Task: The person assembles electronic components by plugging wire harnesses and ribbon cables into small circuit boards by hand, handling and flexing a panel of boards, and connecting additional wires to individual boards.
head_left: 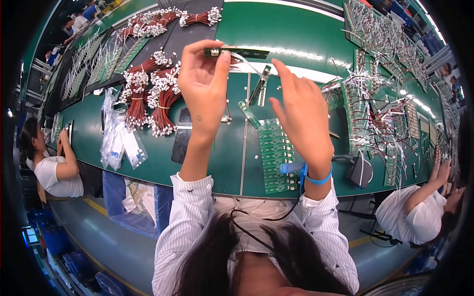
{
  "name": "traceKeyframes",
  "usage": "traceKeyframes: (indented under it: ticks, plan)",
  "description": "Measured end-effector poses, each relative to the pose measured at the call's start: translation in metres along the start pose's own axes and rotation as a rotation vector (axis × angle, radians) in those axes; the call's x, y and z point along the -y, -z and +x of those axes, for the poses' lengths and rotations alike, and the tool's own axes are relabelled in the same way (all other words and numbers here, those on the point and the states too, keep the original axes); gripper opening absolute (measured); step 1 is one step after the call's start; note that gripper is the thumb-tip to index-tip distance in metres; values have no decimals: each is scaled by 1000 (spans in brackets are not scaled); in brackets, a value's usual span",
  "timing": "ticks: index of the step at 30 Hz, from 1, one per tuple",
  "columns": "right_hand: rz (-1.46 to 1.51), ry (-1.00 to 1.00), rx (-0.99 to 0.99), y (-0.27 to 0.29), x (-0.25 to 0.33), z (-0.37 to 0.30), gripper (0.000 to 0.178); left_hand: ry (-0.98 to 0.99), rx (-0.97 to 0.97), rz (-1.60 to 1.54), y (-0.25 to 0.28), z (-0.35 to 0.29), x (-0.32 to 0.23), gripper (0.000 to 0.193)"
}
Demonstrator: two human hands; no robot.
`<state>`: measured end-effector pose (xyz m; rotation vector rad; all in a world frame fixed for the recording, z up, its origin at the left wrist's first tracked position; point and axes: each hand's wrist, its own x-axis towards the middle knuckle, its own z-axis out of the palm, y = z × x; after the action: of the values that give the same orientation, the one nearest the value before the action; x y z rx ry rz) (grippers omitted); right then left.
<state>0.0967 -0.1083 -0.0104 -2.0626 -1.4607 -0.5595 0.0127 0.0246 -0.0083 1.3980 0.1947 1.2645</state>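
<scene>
My left hand (202,96) is raised over the table, its thumb and fingers pinching one end of a narrow green circuit board (247,52). A white cable (251,63) runs down from that board toward the right. My right hand (303,118) is just right of it, index finger and thumb apart, with nothing visible between them. A blue strap (320,180) circles my right wrist. Below the held board lie a small board (249,114) and a tilted dark board (258,88). A panel of small green boards (271,160) lies partly under my right hand.
Left on the green table (219,170) are bundled red-brown wires (160,106), plastic bags (116,130) and a dark flat object (181,140). Wired boards (368,113) and a black box (359,172) stand right. People work at left (57,165) and right (412,212).
</scene>
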Motion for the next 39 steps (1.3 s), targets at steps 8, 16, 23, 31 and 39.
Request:
traceKeyframes:
  ticks: [8, 16, 23, 31, 39]
  plan:
    - [117, -94, 428, -23, -19, -2, 25, -89, -68, 184, 8, 6, 2, 16]
    - [1227, -297, 551, -17, -14, 16, 12, -124, -90, 214, 18, 13, 4, 16]
    - [1573, -182, 576, -4, -17, 19, 16, -138, -117, 235, 22, 16, 5, 16]
    - [1608, -135, 418, 4, -6, 14, 27, -82, -35, 205, 15, 13, -3, 24]
    - [659, -148, -25, 24, 13, 5, 7, -67, 47, 215, 17, 9, -7, 25]
